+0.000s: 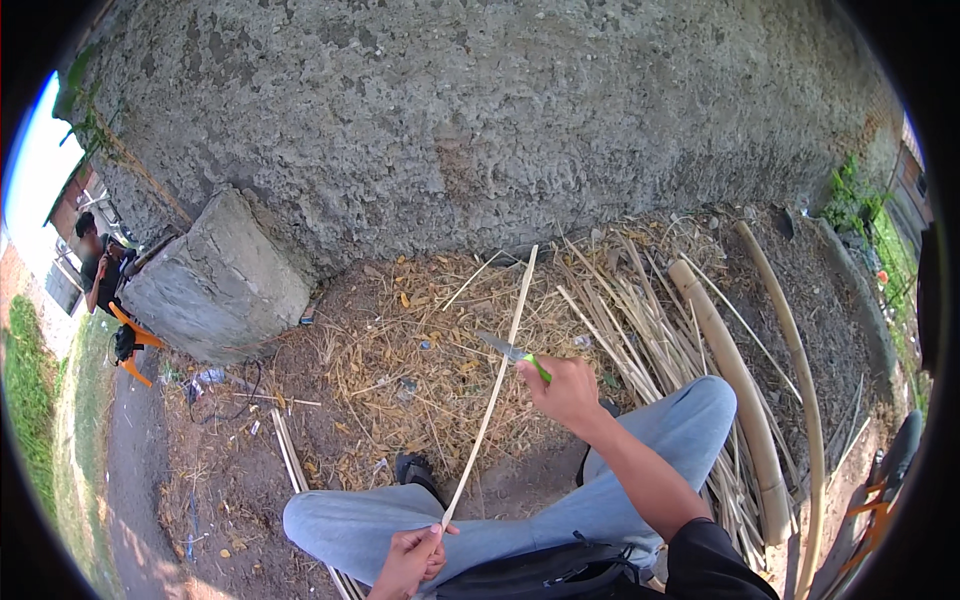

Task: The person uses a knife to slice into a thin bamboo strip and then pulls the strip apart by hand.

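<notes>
A long, thin bamboo strip slants up and away from my lap, over the littered ground. Its near end is pinched between the fingers of my left hand, just above my left thigh. My right hand is closed round the green handle of a knife. The blade points left and lies across the strip around its upper half; whether it is cutting in or only touching I cannot tell.
Split bamboo strips lie heaped at the right, beside thick bamboo poles. More strips lie left of my knee. A concrete block stands by the rough wall. Another person is at the far left near an orange chair.
</notes>
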Available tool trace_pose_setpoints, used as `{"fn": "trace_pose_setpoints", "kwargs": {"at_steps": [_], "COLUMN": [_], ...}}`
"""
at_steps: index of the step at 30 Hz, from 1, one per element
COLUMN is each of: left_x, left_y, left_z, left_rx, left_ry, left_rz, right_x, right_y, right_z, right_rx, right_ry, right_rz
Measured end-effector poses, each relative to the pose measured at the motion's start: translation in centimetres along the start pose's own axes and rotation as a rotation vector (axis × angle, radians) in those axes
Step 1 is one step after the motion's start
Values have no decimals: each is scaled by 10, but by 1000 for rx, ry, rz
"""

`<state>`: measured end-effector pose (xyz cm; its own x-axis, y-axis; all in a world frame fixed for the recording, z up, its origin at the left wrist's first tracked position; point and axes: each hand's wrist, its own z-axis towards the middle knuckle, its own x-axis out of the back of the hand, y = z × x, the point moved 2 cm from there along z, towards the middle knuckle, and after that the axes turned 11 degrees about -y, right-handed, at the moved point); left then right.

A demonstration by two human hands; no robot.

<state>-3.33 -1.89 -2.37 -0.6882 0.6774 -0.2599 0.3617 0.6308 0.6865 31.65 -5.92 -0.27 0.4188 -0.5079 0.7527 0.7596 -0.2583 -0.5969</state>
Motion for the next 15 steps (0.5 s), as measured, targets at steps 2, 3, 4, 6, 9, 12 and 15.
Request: {"fn": "trace_pose_setpoints", "kwargs": {"at_steps": [2, 3, 4, 6, 9, 12, 15], "left_x": [6, 9, 12, 13, 22, 17, 36], "left_y": [-11, -15, -18, -20, -28, -22, -40], "left_z": [1, 2, 2, -12, -25, -32, -32], "left_rx": [10, -21, -53, -24, 5, 52, 115], "left_ry": [-23, -45, -67, -43, -51, -49, -16], "left_rz": [-8, 38, 84, 134, 173, 140, 141], "right_x": [3, 0, 0, 10, 13, 0, 14], "right_y": [12, 18, 23, 38, 61, 79, 113], "right_z": [5, 6, 6, 18, 16, 10, 16], "right_rx": [-116, -100, -83, -190, -206, -98, -341], "right_ry": [-4, 13, 30, 22, 13, 63, 102], "right_rz": [-18, -36, -54, -34, -109, -239, -244]}}
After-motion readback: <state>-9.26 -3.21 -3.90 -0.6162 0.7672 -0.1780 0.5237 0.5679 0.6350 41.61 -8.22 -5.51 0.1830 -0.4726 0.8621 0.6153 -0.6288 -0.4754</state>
